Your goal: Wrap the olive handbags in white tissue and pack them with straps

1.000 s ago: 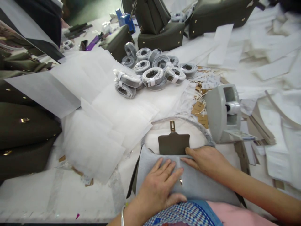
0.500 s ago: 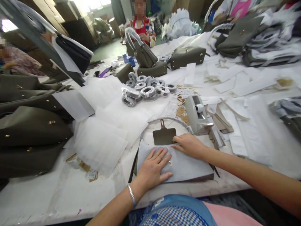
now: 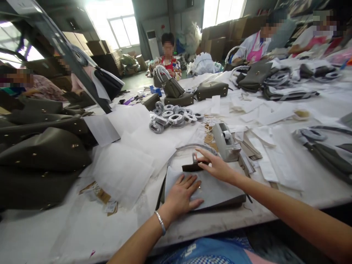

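Note:
A dark olive handbag (image 3: 231, 202) lies on the table in front of me, a pale sheet of paper (image 3: 217, 187) over its front. My left hand (image 3: 183, 194) rests flat on that sheet with its fingers spread. Past the sheet's far edge, the bag's dark flap (image 3: 189, 167) with a metal clasp (image 3: 194, 157) stands partly raised. My right hand (image 3: 217, 167) has the flap's right side between thumb and fingers, the index finger stretched out by the clasp. Behind the flap curves the wrapped bag handle (image 3: 196, 146). A small metal fitting (image 3: 199, 187) pokes through the sheet.
A grey tape dispenser (image 3: 224, 141) stands just beyond my right hand. Wrapped strap coils (image 3: 176, 119) lie farther back. White paper sheets (image 3: 121, 172) and stacked olive bags (image 3: 41, 157) are at left. Paper strips (image 3: 265, 157) and another bag (image 3: 330, 154) lie at right. Several people work around the table.
The flap has tipped up from lying flat, and my right hand has moved up along it towards the clasp. My left hand stays on the sheet. The head view has lifted.

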{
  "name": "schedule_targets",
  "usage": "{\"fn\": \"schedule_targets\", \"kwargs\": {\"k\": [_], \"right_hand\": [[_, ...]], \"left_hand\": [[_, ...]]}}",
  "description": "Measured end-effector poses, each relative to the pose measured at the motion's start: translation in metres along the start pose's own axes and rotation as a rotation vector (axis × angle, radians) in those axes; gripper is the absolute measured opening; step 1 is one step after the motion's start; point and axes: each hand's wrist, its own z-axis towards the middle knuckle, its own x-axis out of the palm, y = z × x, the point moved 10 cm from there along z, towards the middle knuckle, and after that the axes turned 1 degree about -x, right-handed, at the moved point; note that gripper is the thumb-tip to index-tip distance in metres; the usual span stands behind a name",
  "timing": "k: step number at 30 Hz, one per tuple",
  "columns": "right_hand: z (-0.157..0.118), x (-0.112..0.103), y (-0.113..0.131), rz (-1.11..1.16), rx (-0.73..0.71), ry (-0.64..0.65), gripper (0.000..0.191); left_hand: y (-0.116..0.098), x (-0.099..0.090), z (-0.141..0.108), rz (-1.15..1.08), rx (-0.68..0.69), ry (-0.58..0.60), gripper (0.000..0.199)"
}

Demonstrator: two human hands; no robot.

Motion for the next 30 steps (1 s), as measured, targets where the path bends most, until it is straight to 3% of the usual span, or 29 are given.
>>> {"fn": "schedule_targets", "kwargs": {"k": [4,11,16,19,25,30], "right_hand": [[-0.045,0.018,0.011,0.016,-0.166,0.142,0.040],[-0.068,0.046,0.007,-0.148,-0.368,0.270,0.054],[-0.074,0.049,0.007,-0.192,-0.409,0.265,0.054],[-0.077,0.052,0.007,-0.216,-0.434,0.254,0.054],[-0.077,0.053,0.009,-0.245,-0.413,0.256,0.048],[-0.075,0.058,0.004,-0.274,-0.368,0.289,0.056]], "left_hand": [[-0.003,-0.005,0.000,-0.029,0.020,-0.056,0.061],[-0.007,-0.012,-0.002,-0.024,0.037,-0.131,0.050],[-0.013,-0.018,-0.014,0.036,0.081,-0.242,0.056],[-0.021,-0.021,-0.024,0.079,0.144,-0.299,0.050],[-0.041,-0.017,-0.036,0.085,0.366,-0.256,0.041],[-0.042,-0.014,-0.036,0.037,0.401,-0.234,0.031]]}}
